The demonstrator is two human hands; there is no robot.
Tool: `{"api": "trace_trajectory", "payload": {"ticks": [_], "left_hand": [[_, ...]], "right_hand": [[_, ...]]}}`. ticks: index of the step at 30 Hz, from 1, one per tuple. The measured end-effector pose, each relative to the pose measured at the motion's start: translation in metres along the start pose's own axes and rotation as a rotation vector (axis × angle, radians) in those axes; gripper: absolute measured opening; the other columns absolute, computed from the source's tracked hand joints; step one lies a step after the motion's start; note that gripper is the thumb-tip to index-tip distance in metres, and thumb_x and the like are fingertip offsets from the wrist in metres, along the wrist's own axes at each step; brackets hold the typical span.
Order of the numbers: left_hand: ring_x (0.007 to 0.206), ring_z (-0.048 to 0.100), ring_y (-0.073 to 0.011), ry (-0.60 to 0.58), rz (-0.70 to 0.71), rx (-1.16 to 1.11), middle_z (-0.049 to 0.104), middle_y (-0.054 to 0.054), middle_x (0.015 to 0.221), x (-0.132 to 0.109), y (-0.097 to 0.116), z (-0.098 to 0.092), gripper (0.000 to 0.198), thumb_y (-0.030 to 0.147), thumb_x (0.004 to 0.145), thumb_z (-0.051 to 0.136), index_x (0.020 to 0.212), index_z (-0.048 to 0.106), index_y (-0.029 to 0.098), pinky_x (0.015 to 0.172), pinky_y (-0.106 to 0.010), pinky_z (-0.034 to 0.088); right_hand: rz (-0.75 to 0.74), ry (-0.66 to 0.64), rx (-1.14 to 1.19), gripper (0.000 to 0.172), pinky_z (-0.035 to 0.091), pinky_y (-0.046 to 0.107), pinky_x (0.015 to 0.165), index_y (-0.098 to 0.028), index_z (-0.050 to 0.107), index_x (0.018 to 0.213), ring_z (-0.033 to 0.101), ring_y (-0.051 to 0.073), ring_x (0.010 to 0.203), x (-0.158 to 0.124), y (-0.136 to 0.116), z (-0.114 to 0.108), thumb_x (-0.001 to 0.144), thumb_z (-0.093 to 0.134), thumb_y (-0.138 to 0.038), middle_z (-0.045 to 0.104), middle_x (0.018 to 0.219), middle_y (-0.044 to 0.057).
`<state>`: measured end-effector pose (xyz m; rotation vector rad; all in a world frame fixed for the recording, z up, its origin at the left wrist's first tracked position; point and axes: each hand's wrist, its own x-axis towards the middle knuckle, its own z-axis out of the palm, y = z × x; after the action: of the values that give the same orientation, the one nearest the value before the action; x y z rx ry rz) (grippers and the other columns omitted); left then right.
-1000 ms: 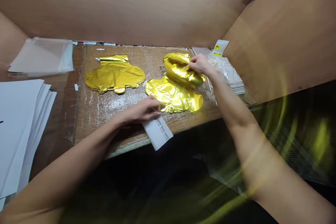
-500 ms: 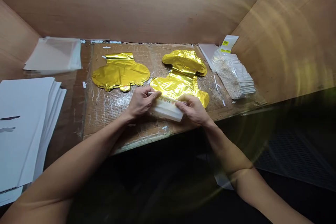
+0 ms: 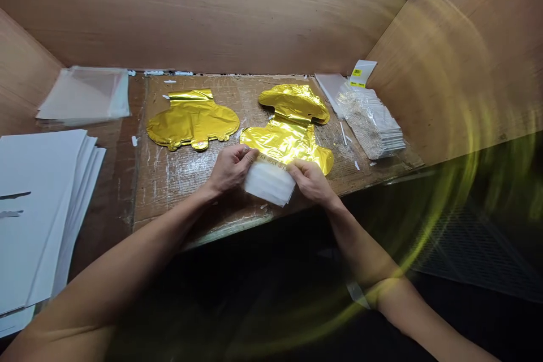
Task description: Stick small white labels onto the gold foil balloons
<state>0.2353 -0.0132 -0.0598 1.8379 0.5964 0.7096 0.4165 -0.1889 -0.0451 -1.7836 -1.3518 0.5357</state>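
Observation:
Between my two hands, a small translucent plastic bag (image 3: 270, 184) is stretched by its upper corners, with a row of CE marks along the top edge. My left hand (image 3: 232, 168) is closed on the left corner, thumb on top. On the right corner my right hand (image 3: 313, 180) pinches the same edge. Just behind the bag lies a flat gold foil balloon (image 3: 288, 137), partly covered by the bag and fingers. A stack of gold foil balloons (image 3: 193, 117) rests further left, folded over at its top.
Clear plastic sleeves (image 3: 89, 90) lie back left, above a stack of white sheets (image 3: 38, 203). On the right is a pile of packaged white straws (image 3: 375, 124) beside labelled cards (image 3: 360, 72). A cardboard mat (image 3: 165, 192) covers the bench. Wooden panels (image 3: 212, 17) enclose it.
The plastic bag has turned to show more of its face, its lower edge dropping slightly. My hands keep hold of its corners. The whole view has shifted a little.

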Motion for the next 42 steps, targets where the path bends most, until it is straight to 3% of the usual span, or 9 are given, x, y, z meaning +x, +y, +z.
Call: {"api": "trace_trajectory", "payload": {"ticks": [4,8,14,19,23,30,35,38,42], "left_hand": [[0.058,0.035,-0.0118,0.009,-0.017,0.005,0.041,0.002,0.061,-0.001,-0.001,0.002,0.047,0.053,0.095,0.062,0.064,0.050,0.020,0.052,-0.026,0.025],[0.055,0.035,-0.0111,0.006,-0.041,-0.012,0.041,0.002,0.058,0.000,-0.002,0.002,0.049,0.055,0.095,0.063,0.063,0.051,0.020,0.050,-0.026,0.024],[0.053,0.037,-0.0107,-0.026,-0.086,-0.055,0.047,0.002,0.058,0.001,-0.003,0.001,0.048,0.056,0.095,0.063,0.067,0.058,0.018,0.048,-0.025,0.024],[0.055,0.038,-0.0110,-0.045,-0.060,-0.040,0.046,0.002,0.060,0.000,-0.003,0.001,0.046,0.054,0.094,0.063,0.065,0.053,0.019,0.050,-0.026,0.026],[0.059,0.039,-0.0116,-0.097,-0.009,0.006,0.045,0.002,0.062,-0.001,-0.001,0.003,0.044,0.050,0.093,0.063,0.065,0.050,0.020,0.054,-0.026,0.031],[0.060,0.039,-0.0117,-0.106,-0.028,-0.057,0.047,0.002,0.065,-0.002,-0.002,0.004,0.042,0.052,0.091,0.066,0.068,0.051,0.020,0.054,-0.026,0.032],[0.057,0.038,-0.0107,-0.127,-0.089,-0.126,0.045,0.003,0.065,-0.003,-0.005,0.004,0.045,0.055,0.094,0.065,0.069,0.052,0.019,0.050,-0.026,0.028],[0.057,0.039,-0.0108,-0.116,-0.098,-0.126,0.046,0.002,0.064,-0.002,-0.005,0.004,0.046,0.055,0.094,0.065,0.068,0.052,0.019,0.050,-0.026,0.028],[0.059,0.039,-0.0113,-0.098,-0.063,-0.077,0.045,0.002,0.063,-0.002,-0.002,0.004,0.045,0.053,0.093,0.064,0.066,0.050,0.020,0.053,-0.026,0.029]], "right_hand": [[-0.094,0.052,-0.086,0.022,0.054,0.033,0.084,-0.021,0.077,0.111,0.071,0.021,0.091,0.003,-0.001,0.002,0.102,0.062,-0.034,0.080,0.103,0.006],[-0.270,0.053,-0.266,0.022,0.056,0.036,0.092,-0.022,0.078,0.111,0.073,0.023,0.099,0.002,0.002,0.004,0.105,0.058,-0.029,0.080,0.107,0.009],[-0.455,-0.041,-0.419,0.026,0.058,0.037,0.089,-0.023,0.075,0.123,0.071,0.025,0.103,-0.005,0.016,0.004,0.105,0.057,-0.029,0.076,0.114,0.013],[-0.273,0.026,-0.274,0.027,0.055,0.036,0.094,-0.020,0.075,0.122,0.072,0.024,0.102,0.002,0.007,0.006,0.107,0.058,-0.035,0.079,0.112,0.012],[-0.134,-0.095,-0.190,0.024,0.052,0.030,0.084,-0.020,0.077,0.109,0.069,0.018,0.085,0.012,-0.012,0.007,0.106,0.060,-0.036,0.079,0.097,0.005],[-0.299,0.068,-0.262,0.024,0.055,0.034,0.088,-0.021,0.078,0.106,0.071,0.021,0.093,0.011,-0.008,0.020,0.107,0.055,-0.028,0.078,0.101,0.009],[-0.477,0.023,-0.438,0.031,0.057,0.035,0.086,-0.021,0.075,0.120,0.071,0.023,0.101,0.004,0.004,0.020,0.110,0.047,-0.025,0.076,0.113,0.014],[-0.482,-0.008,-0.472,0.026,0.057,0.038,0.090,-0.024,0.075,0.114,0.070,0.025,0.105,0.005,0.005,0.020,0.109,0.050,-0.026,0.075,0.113,0.013],[-0.358,0.079,-0.349,0.022,0.055,0.040,0.097,-0.022,0.072,0.120,0.069,0.026,0.106,0.011,0.000,0.022,0.108,0.056,-0.032,0.074,0.113,0.013]]}}
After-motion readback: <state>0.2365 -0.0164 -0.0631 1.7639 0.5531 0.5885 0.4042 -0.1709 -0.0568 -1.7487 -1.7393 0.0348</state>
